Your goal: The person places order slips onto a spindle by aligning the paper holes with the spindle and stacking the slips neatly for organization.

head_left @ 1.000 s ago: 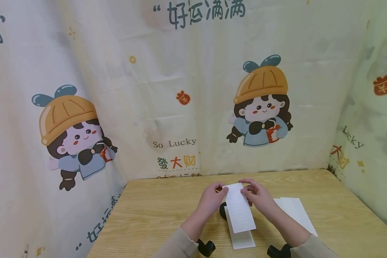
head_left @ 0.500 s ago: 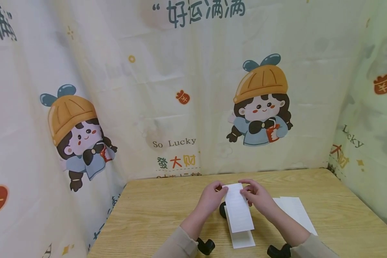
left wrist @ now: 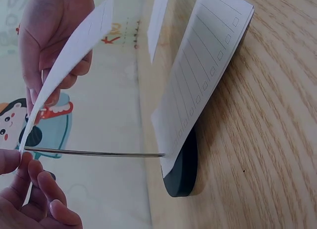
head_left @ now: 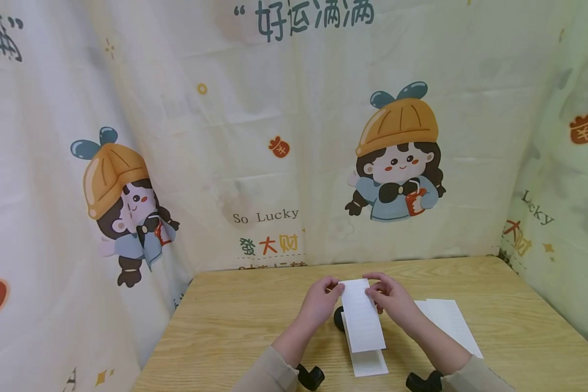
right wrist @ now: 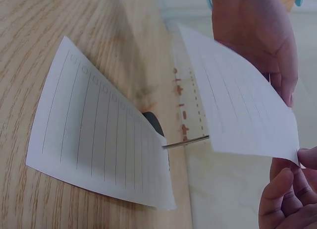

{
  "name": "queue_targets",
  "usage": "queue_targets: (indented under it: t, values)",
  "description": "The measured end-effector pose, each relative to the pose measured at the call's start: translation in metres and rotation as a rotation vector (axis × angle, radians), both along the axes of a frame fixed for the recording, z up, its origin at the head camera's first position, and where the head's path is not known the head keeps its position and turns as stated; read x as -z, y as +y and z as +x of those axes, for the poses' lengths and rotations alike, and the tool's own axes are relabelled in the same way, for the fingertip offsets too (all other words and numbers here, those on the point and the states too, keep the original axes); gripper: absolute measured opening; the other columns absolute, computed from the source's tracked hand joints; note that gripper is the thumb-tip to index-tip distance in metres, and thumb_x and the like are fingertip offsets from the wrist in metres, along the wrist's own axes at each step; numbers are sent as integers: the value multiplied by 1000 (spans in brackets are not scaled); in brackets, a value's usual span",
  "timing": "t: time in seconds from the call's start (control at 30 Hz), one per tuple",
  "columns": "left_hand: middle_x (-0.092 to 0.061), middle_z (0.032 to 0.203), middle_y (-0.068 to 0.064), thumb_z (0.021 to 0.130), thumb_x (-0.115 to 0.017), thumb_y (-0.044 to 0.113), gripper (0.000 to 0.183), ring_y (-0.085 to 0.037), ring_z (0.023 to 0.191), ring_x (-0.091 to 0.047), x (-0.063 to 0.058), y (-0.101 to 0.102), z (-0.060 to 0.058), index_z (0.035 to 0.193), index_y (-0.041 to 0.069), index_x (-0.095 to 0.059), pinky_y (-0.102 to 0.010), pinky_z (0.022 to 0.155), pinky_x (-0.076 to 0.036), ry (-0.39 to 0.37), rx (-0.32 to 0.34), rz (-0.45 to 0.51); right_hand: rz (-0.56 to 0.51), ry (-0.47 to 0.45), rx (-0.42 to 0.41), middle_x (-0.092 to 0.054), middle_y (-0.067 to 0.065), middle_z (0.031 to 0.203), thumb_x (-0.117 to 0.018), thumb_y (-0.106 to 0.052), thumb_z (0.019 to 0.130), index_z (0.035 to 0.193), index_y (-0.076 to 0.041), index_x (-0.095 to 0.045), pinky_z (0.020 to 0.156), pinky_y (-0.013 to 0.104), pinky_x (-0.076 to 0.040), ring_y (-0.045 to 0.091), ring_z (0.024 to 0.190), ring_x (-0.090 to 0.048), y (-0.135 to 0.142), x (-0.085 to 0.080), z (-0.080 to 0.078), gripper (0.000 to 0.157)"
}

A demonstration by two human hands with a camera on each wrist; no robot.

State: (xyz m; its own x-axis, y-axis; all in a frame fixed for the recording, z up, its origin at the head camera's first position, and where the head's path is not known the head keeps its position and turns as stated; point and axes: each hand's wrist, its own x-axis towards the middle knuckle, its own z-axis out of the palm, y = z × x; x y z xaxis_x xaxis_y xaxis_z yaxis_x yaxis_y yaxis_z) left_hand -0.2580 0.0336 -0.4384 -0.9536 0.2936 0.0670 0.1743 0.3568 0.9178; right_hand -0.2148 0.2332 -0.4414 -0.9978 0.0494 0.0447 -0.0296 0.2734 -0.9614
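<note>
Both hands hold a lined white paper slip [head_left: 365, 318] by its far end above the table. My left hand [head_left: 318, 299] pinches the left corner between thumb and fingers; my right hand [head_left: 392, 298] pinches the right corner. A bill spike stands below, with a round black base [left wrist: 181, 169] and a thin metal rod [left wrist: 99, 153]. The rod's tip meets the held slip near the left fingers; whether it goes through cannot be told. Low on the rod sits another lined slip [right wrist: 99, 125], maybe several stacked, with small checkboxes along one edge.
More white slips [head_left: 451, 324] lie on the wooden table [head_left: 245, 316] beyond the right forearm. A printed curtain [head_left: 323, 163] hangs behind and at both sides of the table. Black wrist pieces [head_left: 311, 377] show at both sleeves.
The held slip's near end has shifted very slightly to the left; both hands stay almost still. The curtain at the left has swayed.
</note>
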Motion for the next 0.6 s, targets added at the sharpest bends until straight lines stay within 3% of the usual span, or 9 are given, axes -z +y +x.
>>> queue_targets:
  t: [0.6]
  values:
    - [-61, 90, 5, 97, -64, 35, 17, -14, 83, -55, 6, -1, 1, 96, 18, -67, -33, 70, -46, 26, 0, -41, 26, -12, 36, -63, 10, 98, -63, -10, 97, 134, -9, -55, 60, 32, -49, 22, 77, -59, -4, 2, 2, 38]
